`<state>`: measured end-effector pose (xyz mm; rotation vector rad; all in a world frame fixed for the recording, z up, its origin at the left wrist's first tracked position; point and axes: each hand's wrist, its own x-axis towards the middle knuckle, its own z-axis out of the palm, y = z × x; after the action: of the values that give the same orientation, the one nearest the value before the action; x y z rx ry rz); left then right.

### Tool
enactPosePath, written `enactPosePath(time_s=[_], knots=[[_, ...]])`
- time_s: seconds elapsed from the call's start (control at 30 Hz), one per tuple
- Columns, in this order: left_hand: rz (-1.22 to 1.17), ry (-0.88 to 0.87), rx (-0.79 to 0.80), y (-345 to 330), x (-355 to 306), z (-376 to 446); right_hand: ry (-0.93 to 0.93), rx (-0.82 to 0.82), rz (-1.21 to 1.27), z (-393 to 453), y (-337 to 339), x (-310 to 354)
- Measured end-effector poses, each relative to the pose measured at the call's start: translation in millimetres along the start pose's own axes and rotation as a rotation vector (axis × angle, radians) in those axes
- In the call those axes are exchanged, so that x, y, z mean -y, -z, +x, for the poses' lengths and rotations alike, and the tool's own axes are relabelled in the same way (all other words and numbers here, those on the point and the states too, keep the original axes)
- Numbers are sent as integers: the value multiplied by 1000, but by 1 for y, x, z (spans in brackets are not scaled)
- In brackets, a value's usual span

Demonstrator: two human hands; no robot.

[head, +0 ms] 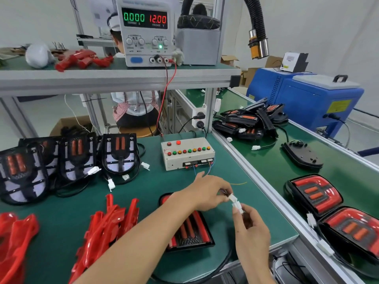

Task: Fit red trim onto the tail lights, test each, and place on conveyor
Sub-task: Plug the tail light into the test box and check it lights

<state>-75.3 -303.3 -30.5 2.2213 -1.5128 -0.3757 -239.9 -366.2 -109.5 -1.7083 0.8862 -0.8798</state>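
A tail light with red trim (189,230) lies on the green mat under my left forearm. My left hand (209,189) pinches a white connector (232,197) on thin coloured wires from the test box (187,152). My right hand (251,228) pinches a second white connector (238,208), which touches the first. Loose red trim pieces (106,228) are piled at the near left. Several untrimmed tail lights (67,160) stand in a row at the left. Two trimmed tail lights (336,212) lie on the conveyor (266,167) at the right.
A power supply (146,31) on the upper shelf reads 0.000 and 12.00. More tail lights (250,121) are heaped far along the conveyor, and one (301,155) lies face down. A blue machine (303,99) stands beyond. A person sits behind the bench (135,107).
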Motion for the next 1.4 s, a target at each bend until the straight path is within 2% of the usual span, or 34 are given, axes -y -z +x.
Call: enactPosePath(time_s=[0.37,1.17,1.4], knots=[[36,-110,8,8,-4,-15,-2,49,2,-6,1,2],[22,-106,71,14,5,-25,150,110,-123,-9,-2,-9],[39,-163,67,7,3,-29,213,133,-143,-8,-6,-8]])
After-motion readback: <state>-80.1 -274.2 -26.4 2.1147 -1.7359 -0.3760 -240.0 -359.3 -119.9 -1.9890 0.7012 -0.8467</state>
